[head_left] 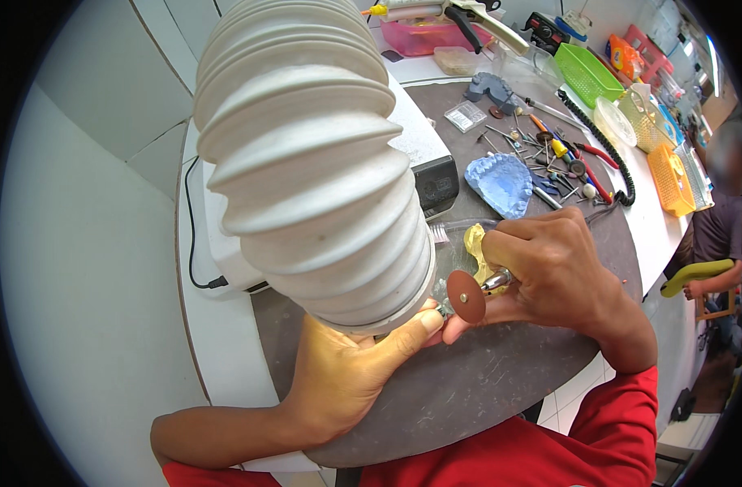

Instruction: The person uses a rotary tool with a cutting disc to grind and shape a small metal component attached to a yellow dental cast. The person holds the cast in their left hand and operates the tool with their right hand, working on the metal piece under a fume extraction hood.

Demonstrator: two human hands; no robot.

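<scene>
My right hand (pixel 559 268) grips a rotary handpiece (pixel 497 281) fitted with a round reddish-brown disc (pixel 466 297). Just left of that disc, my left hand (pixel 346 375) pinches a small shiny greenish piece (pixel 445 310) between thumb and fingers. Part of the left hand is covered by the mouth of a wide white corrugated hose (pixel 314 178). Whether the disc touches the piece, I cannot tell. Behind my right fingers lies a yellow moulded piece (pixel 475 243). A blue dental cast (pixel 501 185) rests farther back.
Loose burs and hand tools (pixel 557 162) crowd the dark bench mat (pixel 436 406) at the back right, near a grey cast (pixel 492 89). A black coiled cord (pixel 610 134) runs past them. Coloured baskets (pixel 588 73) line the far side. Another person (pixel 716 231) sits at right.
</scene>
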